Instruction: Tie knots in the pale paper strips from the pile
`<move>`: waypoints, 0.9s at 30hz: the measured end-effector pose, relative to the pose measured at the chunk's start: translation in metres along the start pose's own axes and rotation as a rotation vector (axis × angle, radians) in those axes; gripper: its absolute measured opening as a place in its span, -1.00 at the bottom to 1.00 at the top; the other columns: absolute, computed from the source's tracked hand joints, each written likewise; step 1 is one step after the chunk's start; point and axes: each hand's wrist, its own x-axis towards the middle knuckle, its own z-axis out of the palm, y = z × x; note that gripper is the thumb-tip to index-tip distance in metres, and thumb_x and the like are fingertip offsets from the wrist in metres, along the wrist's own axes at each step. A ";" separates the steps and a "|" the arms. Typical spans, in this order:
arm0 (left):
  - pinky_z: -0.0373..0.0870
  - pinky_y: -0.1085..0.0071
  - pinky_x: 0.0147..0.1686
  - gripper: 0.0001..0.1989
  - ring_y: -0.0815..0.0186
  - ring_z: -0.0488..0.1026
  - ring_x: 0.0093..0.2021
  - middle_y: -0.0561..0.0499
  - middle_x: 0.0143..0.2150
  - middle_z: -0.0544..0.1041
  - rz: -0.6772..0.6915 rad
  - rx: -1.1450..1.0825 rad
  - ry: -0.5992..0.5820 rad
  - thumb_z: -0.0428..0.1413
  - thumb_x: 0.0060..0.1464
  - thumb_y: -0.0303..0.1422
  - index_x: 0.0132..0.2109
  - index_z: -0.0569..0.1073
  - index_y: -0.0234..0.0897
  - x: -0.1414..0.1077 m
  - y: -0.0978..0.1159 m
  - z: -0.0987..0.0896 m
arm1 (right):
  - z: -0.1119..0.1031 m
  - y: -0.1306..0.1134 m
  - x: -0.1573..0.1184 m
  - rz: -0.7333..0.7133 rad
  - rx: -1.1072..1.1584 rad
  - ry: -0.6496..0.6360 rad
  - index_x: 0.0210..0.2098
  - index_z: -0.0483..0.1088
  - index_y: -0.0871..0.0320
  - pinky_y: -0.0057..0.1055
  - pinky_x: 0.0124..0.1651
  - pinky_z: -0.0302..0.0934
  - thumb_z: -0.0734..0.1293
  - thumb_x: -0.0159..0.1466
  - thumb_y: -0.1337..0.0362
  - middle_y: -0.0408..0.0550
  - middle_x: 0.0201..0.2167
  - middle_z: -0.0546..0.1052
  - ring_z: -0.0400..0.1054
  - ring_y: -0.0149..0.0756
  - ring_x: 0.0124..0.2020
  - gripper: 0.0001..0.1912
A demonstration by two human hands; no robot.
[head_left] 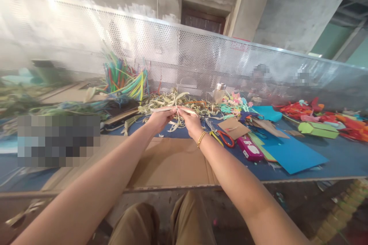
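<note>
My left hand [161,120] and my right hand [190,121] meet over the middle of the table, fingertips close together. Both are pinched on pale dried-leaf strips [161,110], which look like husk. One strip end curls up above the fingers, and others stick out sideways over each hand. How the strips cross between the fingertips is too small to tell. Just behind the hands lies a loose pile of similar greenish-beige strips [205,109]. Under my forearms a flat cardboard sheet [172,160] covers the near table edge.
Orange-handled scissors [226,139], a purple box [249,148] and blue paper sheets [293,155] lie to the right. Beyond them are red paper pieces [299,111] and a green folded piece [317,130]. Colourful pipe-like strands [123,76] stand at left. A perforated metal screen [161,53] borders the back.
</note>
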 end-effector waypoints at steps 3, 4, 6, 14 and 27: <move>0.31 0.48 -0.39 -0.74 0.43 0.34 -0.44 0.00 -0.42 0.48 0.012 0.026 0.006 0.35 -0.26 -0.32 -0.36 0.54 -0.35 0.000 0.001 0.000 | 0.000 -0.001 0.000 0.001 -0.009 0.012 -0.28 0.54 0.11 -0.29 -0.05 0.30 0.42 0.01 0.12 -0.04 -0.24 0.60 0.45 -0.25 -0.19 -0.70; 0.31 0.48 -0.40 -0.73 0.44 0.34 -0.44 0.00 -0.42 0.47 0.009 0.034 0.007 0.35 -0.24 -0.31 -0.35 0.54 -0.35 0.000 0.002 0.000 | 0.000 -0.001 0.001 0.001 -0.015 0.016 -0.28 0.54 0.11 -0.30 -0.06 0.30 0.42 0.01 0.12 -0.04 -0.25 0.60 0.45 -0.25 -0.19 -0.70; 0.30 0.48 -0.42 -0.72 0.45 0.33 -0.46 0.02 -0.44 0.46 -0.003 0.038 0.005 0.35 -0.23 -0.30 -0.34 0.54 -0.36 -0.001 0.003 0.001 | -0.001 -0.002 0.001 -0.005 -0.031 0.037 -0.30 0.54 0.12 -0.33 -0.11 0.29 0.42 0.01 0.10 -0.05 -0.28 0.60 0.44 -0.25 -0.21 -0.70; 0.21 0.52 -0.55 -0.63 0.46 0.34 -0.51 0.05 -0.45 0.48 -0.020 -0.023 0.069 0.39 -0.34 -0.39 -0.28 0.53 -0.31 -0.005 0.007 0.004 | -0.002 -0.008 0.002 -0.047 -0.042 0.154 -0.47 0.45 0.12 -0.40 -0.25 0.21 0.39 0.02 0.09 -0.12 -0.47 0.53 0.35 -0.36 -0.36 -0.78; 0.18 0.54 -0.61 -0.74 0.49 0.32 -0.54 0.02 -0.49 0.47 -0.037 -0.017 0.053 0.38 -0.29 -0.36 -0.37 0.56 -0.33 -0.003 0.006 0.003 | 0.001 -0.006 0.000 -0.064 -0.119 0.106 -0.47 0.45 0.15 -0.42 -0.30 0.20 0.37 0.03 0.09 -0.09 -0.46 0.53 0.36 -0.33 -0.37 -0.77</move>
